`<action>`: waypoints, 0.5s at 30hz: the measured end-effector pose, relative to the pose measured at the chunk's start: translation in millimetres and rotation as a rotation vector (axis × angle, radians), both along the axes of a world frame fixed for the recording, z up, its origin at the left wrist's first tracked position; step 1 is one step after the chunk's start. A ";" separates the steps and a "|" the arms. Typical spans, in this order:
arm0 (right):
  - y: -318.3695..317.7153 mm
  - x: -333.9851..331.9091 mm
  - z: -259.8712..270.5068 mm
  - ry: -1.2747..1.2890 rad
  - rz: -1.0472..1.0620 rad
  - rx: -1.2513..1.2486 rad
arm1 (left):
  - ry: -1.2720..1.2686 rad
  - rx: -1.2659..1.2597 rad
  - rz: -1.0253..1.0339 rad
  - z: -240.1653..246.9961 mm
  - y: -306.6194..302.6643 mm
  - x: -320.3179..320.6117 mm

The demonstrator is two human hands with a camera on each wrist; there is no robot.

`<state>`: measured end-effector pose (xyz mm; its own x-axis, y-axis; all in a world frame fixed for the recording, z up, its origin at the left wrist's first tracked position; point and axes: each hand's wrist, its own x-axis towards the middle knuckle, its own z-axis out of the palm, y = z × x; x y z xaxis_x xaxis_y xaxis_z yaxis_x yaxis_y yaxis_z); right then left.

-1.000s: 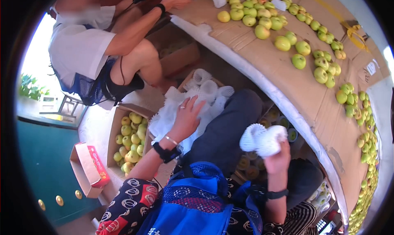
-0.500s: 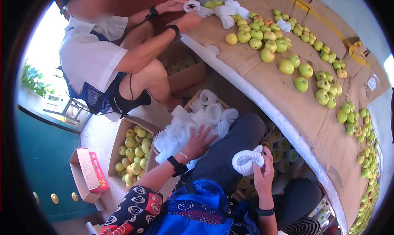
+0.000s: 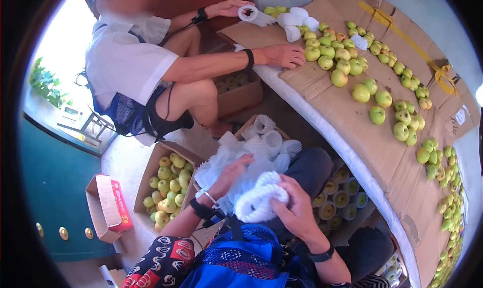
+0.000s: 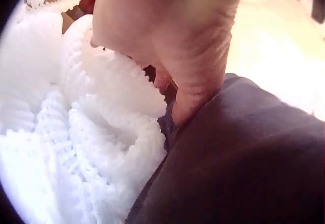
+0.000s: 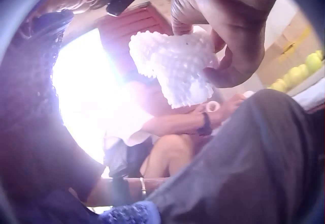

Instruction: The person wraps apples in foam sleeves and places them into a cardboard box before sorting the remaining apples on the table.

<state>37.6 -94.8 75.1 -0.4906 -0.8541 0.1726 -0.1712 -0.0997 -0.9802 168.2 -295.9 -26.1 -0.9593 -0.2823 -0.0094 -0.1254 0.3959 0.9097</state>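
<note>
My right hand (image 3: 298, 207) pinches white foam fruit nets (image 3: 260, 197) between thumb and fingers, above my lap. The right wrist view shows the bunched foam netting (image 5: 175, 64) between the thumb and fingers. Just to the left, my left hand (image 3: 229, 177) is over a pile of similar foam nets (image 3: 214, 159) in a box, its fingers extended. In the left wrist view, the left hand (image 4: 167, 41) is beside the netting pile (image 4: 96, 127) and close to my dark trouser leg (image 4: 244, 153).
A cardboard box of loose apples (image 3: 171, 180) stands left of the nets. Netted apples (image 3: 332, 197) sit below the cardboard-covered table (image 3: 347, 117), which bears many more apples (image 3: 337, 54). Another person (image 3: 136, 61) sits opposite, one hand at those apples. A small red-and-white carton (image 3: 108, 207) lies on the floor.
My right hand has brought the foam nets leftward over my lap. My left hand has shifted slightly over the pile. The other person's hand has reached to the apples on the table.
</note>
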 end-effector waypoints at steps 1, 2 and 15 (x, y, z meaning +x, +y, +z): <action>-9.5 1.5 -10.4 -0.007 0.012 -0.003 | 0.033 0.517 0.154 2.9 -7.8 8.4; -17.3 3.5 -21.6 0.025 -0.038 0.043 | 0.070 1.034 0.308 5.8 -12.4 15.9; 66.2 -37.2 -33.1 -1.012 -0.289 -0.329 | 0.018 -0.424 0.306 -57.6 34.5 -7.3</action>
<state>0.5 -28.6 42.1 -0.7075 -0.6706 -0.2232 0.6365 -0.4673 -0.6136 160.9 -261.4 -83.8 -0.8312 -0.5252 0.1825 -0.2786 0.6775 0.6807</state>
